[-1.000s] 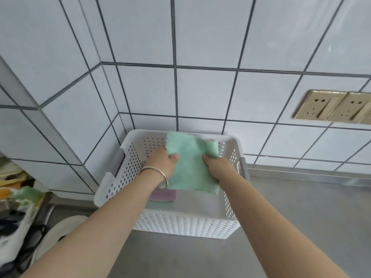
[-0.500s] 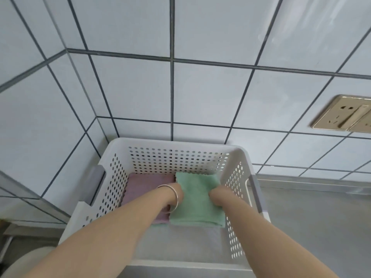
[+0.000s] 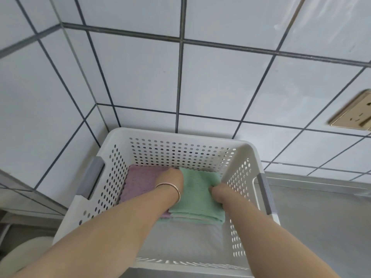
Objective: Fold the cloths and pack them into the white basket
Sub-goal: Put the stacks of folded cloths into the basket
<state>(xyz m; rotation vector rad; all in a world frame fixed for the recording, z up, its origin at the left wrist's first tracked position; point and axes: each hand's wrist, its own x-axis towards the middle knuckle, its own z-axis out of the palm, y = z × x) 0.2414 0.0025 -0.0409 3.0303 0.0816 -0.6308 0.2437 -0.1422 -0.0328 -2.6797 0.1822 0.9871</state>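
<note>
Presently, fingers: those of both hands are hidden below the knuckles, so whether they pinch the cloth or press it flat cannot be told.

Left hand [image 3: 172, 180], bangle [image 3: 170, 189] at the wrist: on the left edge of the green folded cloth [image 3: 197, 199], at the seam with the purple one.

Right hand [image 3: 219, 193]: at the green cloth's right edge, close to the basket's right wall.

Green cloth: flat on the floor of the white basket [image 3: 124, 135], toward the far right corner, touching the purple folded cloth [image 3: 140, 182] in the far left corner.

Risks, as judged:
- Fold springs open on withdrawal if the fingers drag the top layer.
- Near edge already shows loose layers; a snag would spread them.
- The left hand may ruck the purple cloth.

Count:
- Folded cloths in the basket: two (one green, one purple).
- Baskets: one, on the grey surface [image 3: 321, 227], in the wall corner.
- Hands: two.
- Bangles: one.
- Wall sockets [image 3: 353, 114]: one in view, cut by the frame.
</note>
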